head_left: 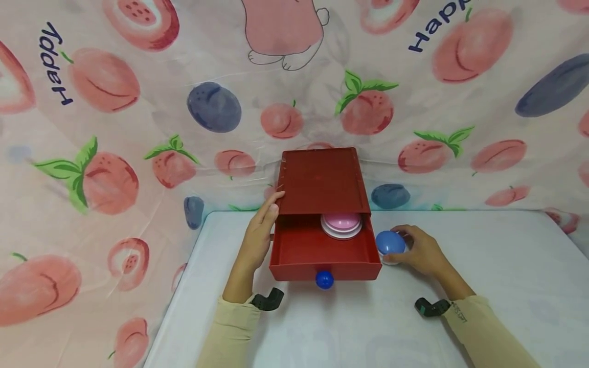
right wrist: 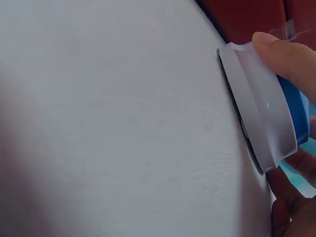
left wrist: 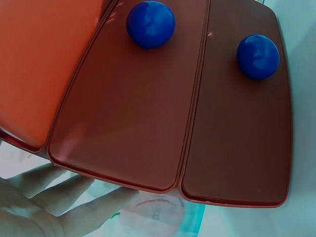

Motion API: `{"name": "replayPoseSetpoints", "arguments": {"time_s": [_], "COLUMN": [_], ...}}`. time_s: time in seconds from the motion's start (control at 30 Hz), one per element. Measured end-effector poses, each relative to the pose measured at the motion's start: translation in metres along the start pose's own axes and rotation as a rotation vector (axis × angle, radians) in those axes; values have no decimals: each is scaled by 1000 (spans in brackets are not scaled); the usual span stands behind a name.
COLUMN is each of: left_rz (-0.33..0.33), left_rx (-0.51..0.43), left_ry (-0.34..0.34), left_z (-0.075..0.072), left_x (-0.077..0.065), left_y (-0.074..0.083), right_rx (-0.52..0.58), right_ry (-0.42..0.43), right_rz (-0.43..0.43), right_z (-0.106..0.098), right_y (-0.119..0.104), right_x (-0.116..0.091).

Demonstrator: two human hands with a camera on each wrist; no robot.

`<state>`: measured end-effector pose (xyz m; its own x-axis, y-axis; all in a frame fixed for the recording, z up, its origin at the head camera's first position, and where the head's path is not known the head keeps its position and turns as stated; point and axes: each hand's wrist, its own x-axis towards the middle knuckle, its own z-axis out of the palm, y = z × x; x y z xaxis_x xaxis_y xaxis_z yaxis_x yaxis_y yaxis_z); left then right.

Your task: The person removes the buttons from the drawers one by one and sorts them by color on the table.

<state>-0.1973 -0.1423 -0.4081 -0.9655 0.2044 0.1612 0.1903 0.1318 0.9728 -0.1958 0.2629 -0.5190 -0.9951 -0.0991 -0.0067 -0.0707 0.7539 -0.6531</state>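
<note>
A red drawer cabinet (head_left: 319,179) stands on the table, its top drawer (head_left: 299,250) pulled out. Inside the drawer, toward the back right, sits a round pink-domed push button (head_left: 342,221) on a white base. My left hand (head_left: 258,232) rests against the cabinet's left side with its fingers extended; the left wrist view shows those fingers (left wrist: 96,210) along the cabinet's edge. Just right of the drawer, my right hand (head_left: 421,250) grips a blue-domed push button (head_left: 390,242) between thumb and fingers. Its white base (right wrist: 261,106) is close to the tabletop in the right wrist view.
A blue knob (head_left: 324,279) sticks out from the open drawer's front. Below it are two shut drawers with blue knobs (left wrist: 257,57). Fruit-patterned cloth (head_left: 285,92) hangs behind the white table (head_left: 497,266).
</note>
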Motion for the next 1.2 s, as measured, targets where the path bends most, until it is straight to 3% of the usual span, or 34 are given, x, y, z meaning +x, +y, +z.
{"name": "replayPoseSetpoints", "arguments": {"time_s": [0.5,0.77,1.03,1.2], "left_rz": [0,12,4,3], "left_rx": [3,8,14,22], "left_ry": [-9,-9,0,1], "left_z": [2,3,0,0], "left_x": [1,1,1,1], "left_y": [-1,1,1,-1], "right_rx": [-10,43,8,41], "right_ry": [-26,-31,72,223], "right_rz": [14,10,-92,-210], "right_z": [-3,-12,-23,-30], "right_y": [-1,-5,-41,-74], "right_x": [-2,-7,-18,-31]}}
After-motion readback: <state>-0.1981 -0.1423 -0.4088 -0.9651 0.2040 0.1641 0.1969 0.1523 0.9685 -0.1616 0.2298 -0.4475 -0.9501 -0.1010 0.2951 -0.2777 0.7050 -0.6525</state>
